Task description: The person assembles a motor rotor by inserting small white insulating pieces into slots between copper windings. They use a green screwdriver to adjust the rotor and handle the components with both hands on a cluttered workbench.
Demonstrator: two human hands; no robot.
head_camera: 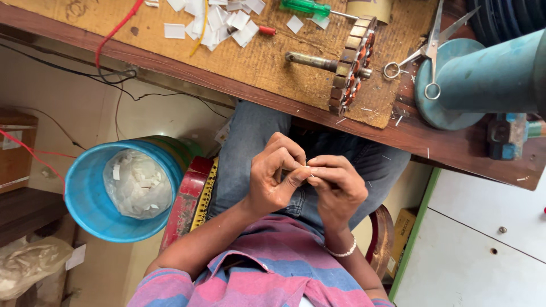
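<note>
Pinching something tiny betw. fingertips, left hand (pixel 276 179) & right hand (pixel 338 190) grip narrow, touching over lap.

A brown carton (pixel 16 149) with a white label (pixel 11 140) stands at the left edge. Another small brown carton (pixel 401 233) sits on the floor beside the green-edged cabinet (pixel 421 227).

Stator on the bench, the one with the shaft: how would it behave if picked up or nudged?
The stator looks like a metal lamination stack with copper windings, so probably heavy for its size and rigid. It stands on its edge, propped by the shaft; a sideways push could tip or roll it.
</note>
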